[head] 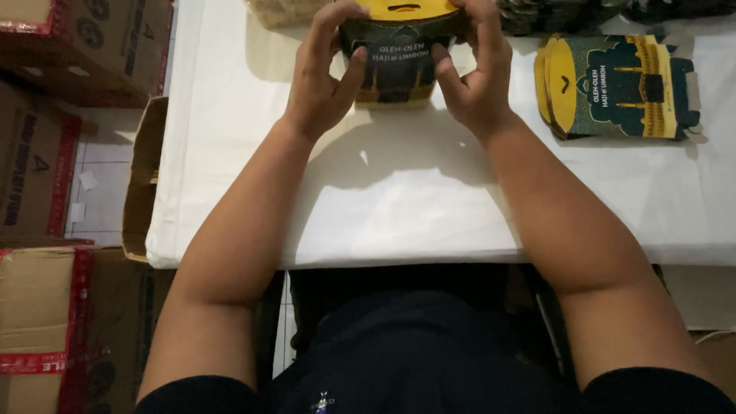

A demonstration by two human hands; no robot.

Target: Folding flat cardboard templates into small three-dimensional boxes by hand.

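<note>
Dark green and yellow printed cardboard gift box (pixel 397 57), half formed, sits at the far middle of the white-covered table (pixel 399 207), its top cut off by the frame edge. Left hand (pixel 322 77) grasps the box's left side, thumb laid across the front panel, fingers curled over the upper corner. Right hand (pixel 479 73) grasps the right side the same way, thumb on the front face. The two-sided grip looks meant to square the panels and keep them from springing flat; judgement only. Box base appears to rest on the cloth, so the table takes the weight.

Stack of flat, unfolded boxes of the same green and yellow print (pixel 617 88) lies to the right, near the right hand but apart from it, within easy reach.

Brown corrugated cartons with red tape (pixel 46 153) stand on the floor along the left side
</note>
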